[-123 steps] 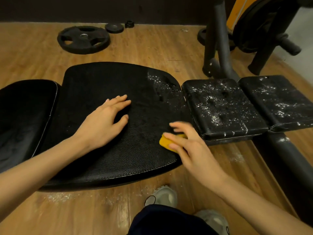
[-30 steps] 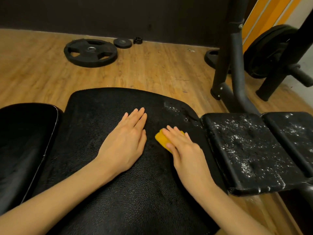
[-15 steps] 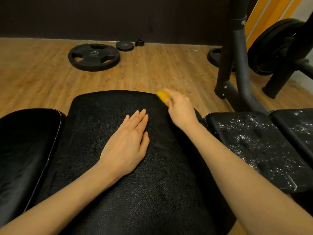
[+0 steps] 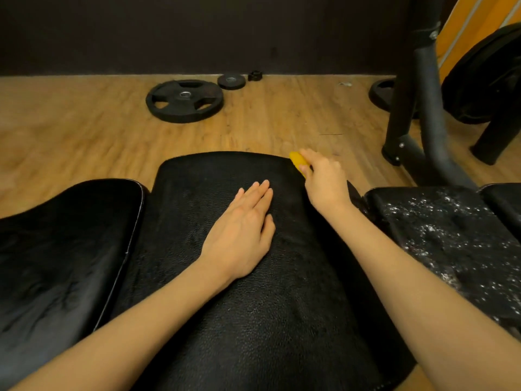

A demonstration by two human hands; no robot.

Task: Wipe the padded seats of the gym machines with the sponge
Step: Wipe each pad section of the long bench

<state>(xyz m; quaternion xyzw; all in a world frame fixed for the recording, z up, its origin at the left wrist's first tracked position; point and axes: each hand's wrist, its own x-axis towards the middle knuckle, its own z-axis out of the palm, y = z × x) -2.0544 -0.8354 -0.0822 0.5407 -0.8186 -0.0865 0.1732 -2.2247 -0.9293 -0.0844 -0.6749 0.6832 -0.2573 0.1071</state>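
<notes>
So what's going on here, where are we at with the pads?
A person is wiping the wide middle pad. The right hand grips the yellow sponge at the pad's far right corner, while the left hand rests flat on the pad. That pad looks free of the white specks; the smaller pad on the right is speckled with them and looks not yet wiped.

Wide black padded seat (image 4: pixel 253 320), centre: left hand (image 4: pixel 242 238) lies flat on it, fingers straight. Right hand (image 4: pixel 324 184) grips yellow sponge (image 4: pixel 297 160) at the seat's far right corner. Second black pad (image 4: pixel 56 249), left, just beside. Third pad (image 4: pixel 451 244), right, flecked white, possibly foam. Wooden floor (image 4: pixel 84 136): large weight plate (image 4: pixel 184 100), small plate (image 4: pixel 231 81). Black machine frame (image 4: pixel 423 108), far right.
</notes>
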